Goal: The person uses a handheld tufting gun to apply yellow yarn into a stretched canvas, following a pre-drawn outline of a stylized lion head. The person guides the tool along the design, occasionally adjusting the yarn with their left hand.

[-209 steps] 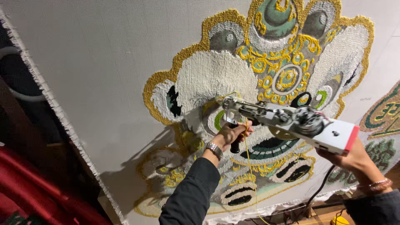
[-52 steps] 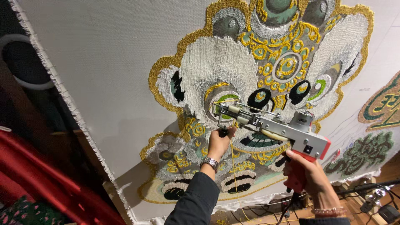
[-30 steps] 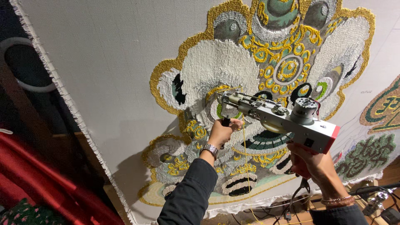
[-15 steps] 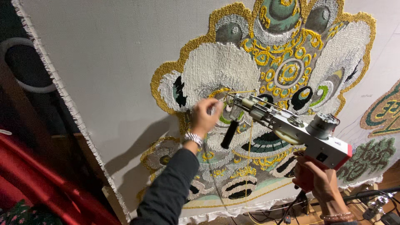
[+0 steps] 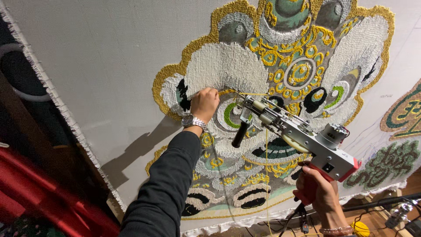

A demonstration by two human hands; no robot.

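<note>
My right hand (image 5: 318, 193) grips the red rear handle of a grey tufting gun (image 5: 307, 142), which points up and left at the stretched white cloth (image 5: 109, 66). The gun's black front handle (image 5: 240, 134) hangs free. My left hand (image 5: 205, 103), with a wristwatch (image 5: 193, 121), rests against the cloth at the tufted lion-head design (image 5: 272, 79), its fingers pinched on a thin yellow yarn (image 5: 250, 94) that runs to the gun's tip. More yellow yarn (image 5: 266, 175) hangs down from the gun.
A second tufted green and gold design (image 5: 405, 114) lies at the right edge. Cables (image 5: 386, 202) and a yellow yarn ball (image 5: 360, 228) lie on the wooden floor below. Red fabric (image 5: 39, 184) is at lower left, beside the cloth's fringed edge (image 5: 66, 118).
My left hand let go of the gun's black front handle and moved up and left to the cloth, taking the yellow yarn. The gun has dropped slightly lower and to the right.
</note>
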